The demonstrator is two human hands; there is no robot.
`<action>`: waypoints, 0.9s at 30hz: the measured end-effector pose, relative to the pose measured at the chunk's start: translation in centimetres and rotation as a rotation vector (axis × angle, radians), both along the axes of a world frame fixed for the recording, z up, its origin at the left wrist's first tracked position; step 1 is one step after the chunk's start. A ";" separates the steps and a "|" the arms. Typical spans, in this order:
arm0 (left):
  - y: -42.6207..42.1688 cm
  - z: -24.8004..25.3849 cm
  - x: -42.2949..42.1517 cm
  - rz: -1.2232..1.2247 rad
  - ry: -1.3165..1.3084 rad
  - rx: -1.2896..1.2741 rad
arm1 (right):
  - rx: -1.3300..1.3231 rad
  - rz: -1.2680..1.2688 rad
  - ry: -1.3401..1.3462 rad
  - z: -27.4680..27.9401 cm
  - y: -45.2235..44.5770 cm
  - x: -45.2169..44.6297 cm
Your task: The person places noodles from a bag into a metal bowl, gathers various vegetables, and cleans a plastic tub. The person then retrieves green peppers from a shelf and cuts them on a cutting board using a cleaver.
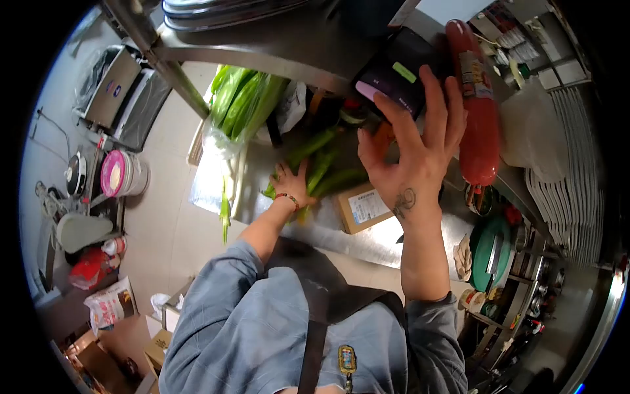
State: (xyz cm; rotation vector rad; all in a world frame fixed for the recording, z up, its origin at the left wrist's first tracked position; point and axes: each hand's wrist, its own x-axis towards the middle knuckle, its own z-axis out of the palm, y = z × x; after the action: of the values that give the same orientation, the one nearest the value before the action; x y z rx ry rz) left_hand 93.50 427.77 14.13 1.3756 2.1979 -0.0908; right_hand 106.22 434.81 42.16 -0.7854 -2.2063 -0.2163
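Observation:
Long green peppers (320, 164) lie in a loose pile on the steel counter (252, 180), some of them blurred. My left hand (292, 186), with a beaded bracelet, rests on the left side of this pile, its fingers spread. Raised in front of the shelf is my right hand (417, 148), fingers apart and nothing held. Just beyond its fingertips sits a dark device (401, 75) with a small green display. A cardboard box (362, 209) with a white label lies right of the peppers, below my right hand.
A bag of green vegetables (241, 105) stands at the counter's back left. A red packaged sausage (476, 111) lies right of the device on the steel shelf (262, 54). Stacked plates (567, 177) and a green round board (489, 253) are at the right.

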 end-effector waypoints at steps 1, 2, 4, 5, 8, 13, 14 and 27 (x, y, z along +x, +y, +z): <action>0.4 -0.2 -0.1 -0.014 0.009 0.020 | 0.006 -0.016 -0.011 0.0 -0.1 -0.1; 0.3 -0.3 -0.2 0.008 -0.012 0.005 | 0.009 -0.034 -0.021 0.1 -0.2 -0.2; 0.2 -0.5 -0.4 0.024 -0.025 -0.011 | -0.001 -0.047 0.003 0.1 -0.2 -0.5; 0.2 -0.6 -0.5 0.001 -0.027 -0.013 | -0.029 -0.045 0.014 0.1 -0.4 -0.5; 0.0 -1.6 -0.1 -0.028 -0.022 -0.019 | -0.010 -0.110 -0.035 0.5 -1.0 -0.8; 0.3 -1.3 -0.6 -0.107 -0.019 0.013 | 0.013 -0.205 -0.054 0.8 -1.7 -1.5; 0.5 -1.3 -0.8 -0.139 -0.019 0.012 | -0.007 -0.215 -0.047 0.9 -2.0 -1.7; 1.2 -1.9 -7.2 -0.320 -0.513 0.347 | 0.013 -0.203 0.064 0.9 -3.6 -1.5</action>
State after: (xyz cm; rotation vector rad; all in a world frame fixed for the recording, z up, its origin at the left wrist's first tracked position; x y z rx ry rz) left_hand 86.33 428.92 12.22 1.7012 1.6046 0.4964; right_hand 104.68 431.22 43.03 -0.9963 -2.0628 -0.3014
